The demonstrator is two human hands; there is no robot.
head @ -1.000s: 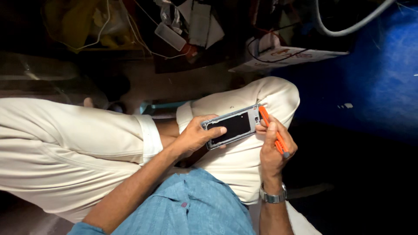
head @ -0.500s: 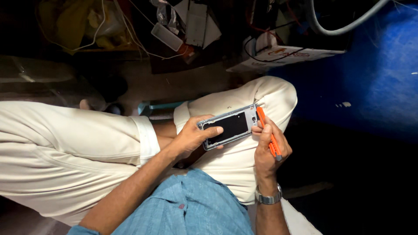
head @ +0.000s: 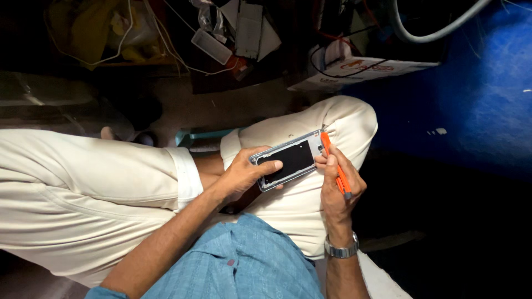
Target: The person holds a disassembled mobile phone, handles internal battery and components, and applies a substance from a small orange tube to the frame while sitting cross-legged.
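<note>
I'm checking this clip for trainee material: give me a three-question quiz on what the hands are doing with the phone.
1. True or false: the left hand holds the slim silver-framed phone with a dark panel over the cream-trousered knee.
2. Which hand has its grip on the thin orange plastic tool? A) left hand B) right hand C) neither
3. Fill in: the metal wristwatch sits on the ____ wrist.

Key
1. True; the thumb lies across the dark panel.
2. B; the tool's tip meets the phone's end nearest the knee.
3. Right.
</note>
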